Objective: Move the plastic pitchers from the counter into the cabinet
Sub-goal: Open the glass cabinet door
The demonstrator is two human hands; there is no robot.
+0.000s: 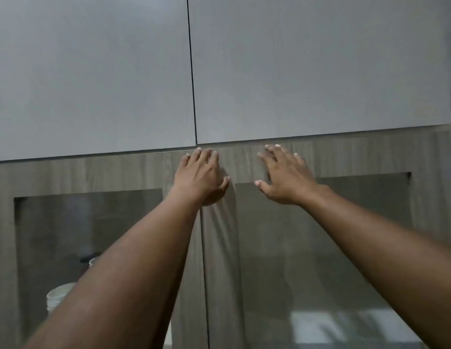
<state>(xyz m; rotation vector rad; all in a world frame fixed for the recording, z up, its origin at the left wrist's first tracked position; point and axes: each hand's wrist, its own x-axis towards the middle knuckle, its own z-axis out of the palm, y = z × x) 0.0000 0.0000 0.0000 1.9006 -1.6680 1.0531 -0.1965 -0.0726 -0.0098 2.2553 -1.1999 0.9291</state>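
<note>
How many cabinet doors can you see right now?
4: two plain grey upper doors, left and right, and two wood-framed glass doors below, left and right. More may lie outside the frame.

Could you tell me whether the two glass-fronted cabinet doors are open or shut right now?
Shut, apparently: the glass-fronted doors meet flush along the centre seam, with the left hand and right hand spread flat on their top rails.

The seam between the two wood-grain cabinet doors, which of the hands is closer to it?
Left. The left hand lies flat right at the top of the seam between the doors, covering its upper end. The right hand rests on the right door's top rail, off to the side.
</note>
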